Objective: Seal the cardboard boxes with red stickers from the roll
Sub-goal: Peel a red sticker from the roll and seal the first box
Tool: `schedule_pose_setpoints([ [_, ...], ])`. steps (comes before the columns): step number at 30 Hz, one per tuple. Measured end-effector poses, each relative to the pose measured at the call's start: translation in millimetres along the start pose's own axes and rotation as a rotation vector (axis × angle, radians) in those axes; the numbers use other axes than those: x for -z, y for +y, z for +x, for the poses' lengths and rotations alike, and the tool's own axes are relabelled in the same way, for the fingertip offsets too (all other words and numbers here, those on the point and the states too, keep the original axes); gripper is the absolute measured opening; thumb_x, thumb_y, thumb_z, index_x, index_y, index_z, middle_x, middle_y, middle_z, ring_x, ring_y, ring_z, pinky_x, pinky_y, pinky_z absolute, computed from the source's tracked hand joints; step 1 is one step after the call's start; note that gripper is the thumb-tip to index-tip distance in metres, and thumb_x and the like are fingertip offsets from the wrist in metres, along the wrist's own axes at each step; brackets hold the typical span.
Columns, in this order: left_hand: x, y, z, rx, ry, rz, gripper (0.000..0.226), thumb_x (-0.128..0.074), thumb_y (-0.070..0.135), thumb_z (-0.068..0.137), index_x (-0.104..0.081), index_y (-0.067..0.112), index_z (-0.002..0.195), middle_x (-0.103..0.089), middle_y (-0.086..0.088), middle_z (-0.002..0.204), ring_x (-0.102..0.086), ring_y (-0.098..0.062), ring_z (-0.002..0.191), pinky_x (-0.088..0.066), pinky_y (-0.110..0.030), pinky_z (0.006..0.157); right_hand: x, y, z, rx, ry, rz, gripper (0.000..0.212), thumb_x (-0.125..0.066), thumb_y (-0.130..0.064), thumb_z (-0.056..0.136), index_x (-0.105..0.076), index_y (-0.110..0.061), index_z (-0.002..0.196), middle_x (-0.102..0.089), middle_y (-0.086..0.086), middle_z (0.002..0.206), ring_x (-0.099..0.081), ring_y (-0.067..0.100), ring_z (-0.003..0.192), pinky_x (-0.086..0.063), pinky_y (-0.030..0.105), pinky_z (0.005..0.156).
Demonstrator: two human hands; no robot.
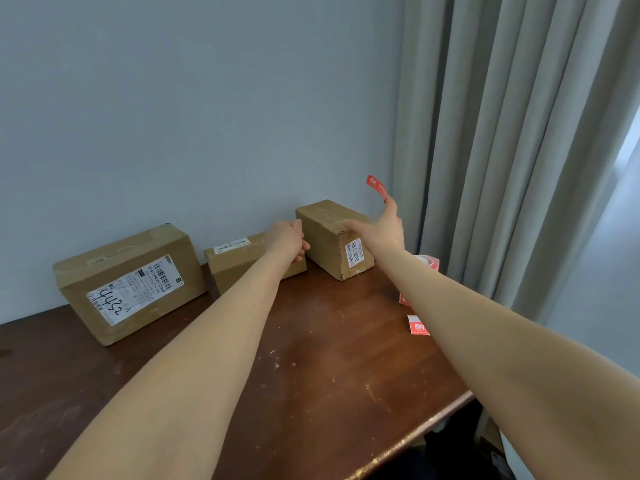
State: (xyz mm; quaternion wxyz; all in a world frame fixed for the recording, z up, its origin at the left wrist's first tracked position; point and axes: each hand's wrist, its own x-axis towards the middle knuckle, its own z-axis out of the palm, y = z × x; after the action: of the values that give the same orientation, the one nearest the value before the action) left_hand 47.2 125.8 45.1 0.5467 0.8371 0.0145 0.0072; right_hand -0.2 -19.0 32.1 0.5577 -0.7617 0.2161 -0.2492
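Left hand (287, 241) gripping the right box (327, 237) at its 9 o'clock side, right hand (385, 227) spreading open over its top, red sticker (376, 186) clinging to a raised fingertip at 1 o'clock, roll (429, 262) sitting on the surface (311, 362) at the box's 3 o'clock.

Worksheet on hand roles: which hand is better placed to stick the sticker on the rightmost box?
Right: right hand carries the red sticker above the box; left hand grips it.

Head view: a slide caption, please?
Left hand grips a brown cardboard box while the right hand raises a red paper sticker above it.
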Motion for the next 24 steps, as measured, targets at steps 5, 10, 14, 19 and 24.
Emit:
schedule_pose_setpoints([
  [5, -16, 4, 18, 0.031, -0.081, -0.024, 0.022, -0.042, 0.016, 0.101, -0.059, 0.006, 0.093, -0.061, -0.012, 0.095, -0.061, -0.020, 0.080, -0.055, -0.030, 0.074, -13, 2, 23, -0.069, 0.025, -0.046, 0.098, -0.071, -0.034, 0.079, -0.006, -0.033, 0.152, -0.042, 0.012, 0.141, -0.040, 0.034, 0.131, -0.039, 0.049, 0.105],
  [10, -37, 11, 31, 0.050, -0.143, -0.057, 0.043, -0.056, 0.033, 0.094, -0.049, 0.007, 0.128, -0.052, -0.004, 0.121, -0.051, -0.029, 0.121, -0.044, -0.038, 0.100, -21, 4, 44, -0.138, 0.029, 0.065, 0.076, -0.056, -0.027, 0.092, -0.011, -0.017, 0.153, -0.052, 0.011, 0.135, -0.053, 0.032, 0.120, -0.044, 0.038, 0.094],
  [14, -52, 12, 33, 0.124, -0.199, -0.160, 0.054, -0.061, 0.034, 0.090, -0.045, 0.008, 0.134, -0.052, -0.010, 0.133, -0.052, -0.028, 0.118, -0.044, -0.043, 0.101, -23, 7, 47, -0.153, 0.030, 0.064, 0.060, -0.044, -0.029, 0.099, -0.018, -0.014, 0.151, -0.053, 0.013, 0.134, -0.055, 0.031, 0.114, -0.037, 0.031, 0.079],
  [19, -50, 9, 29, 0.127, -0.177, -0.243, 0.065, -0.067, 0.042, 0.084, -0.044, 0.008, 0.135, -0.052, -0.010, 0.135, -0.052, -0.028, 0.119, -0.044, -0.040, 0.098, -20, 4, 41, -0.126, 0.071, 0.123, 0.054, -0.040, -0.027, 0.101, -0.023, -0.020, 0.152, -0.060, 0.007, 0.117, -0.050, 0.017, 0.084, -0.039, 0.029, 0.074],
  [24, -35, 10, 12, 0.121, -0.203, -0.255, 0.076, -0.074, 0.054, 0.072, -0.050, 0.012, 0.131, -0.059, -0.005, 0.126, -0.060, -0.024, 0.106, -0.045, -0.031, 0.069, -21, -4, 24, -0.088, 0.052, 0.220, 0.049, -0.035, -0.028, 0.102, -0.025, -0.025, 0.149, -0.068, 0.009, 0.109, -0.064, 0.022, 0.095, -0.045, 0.033, 0.079],
])
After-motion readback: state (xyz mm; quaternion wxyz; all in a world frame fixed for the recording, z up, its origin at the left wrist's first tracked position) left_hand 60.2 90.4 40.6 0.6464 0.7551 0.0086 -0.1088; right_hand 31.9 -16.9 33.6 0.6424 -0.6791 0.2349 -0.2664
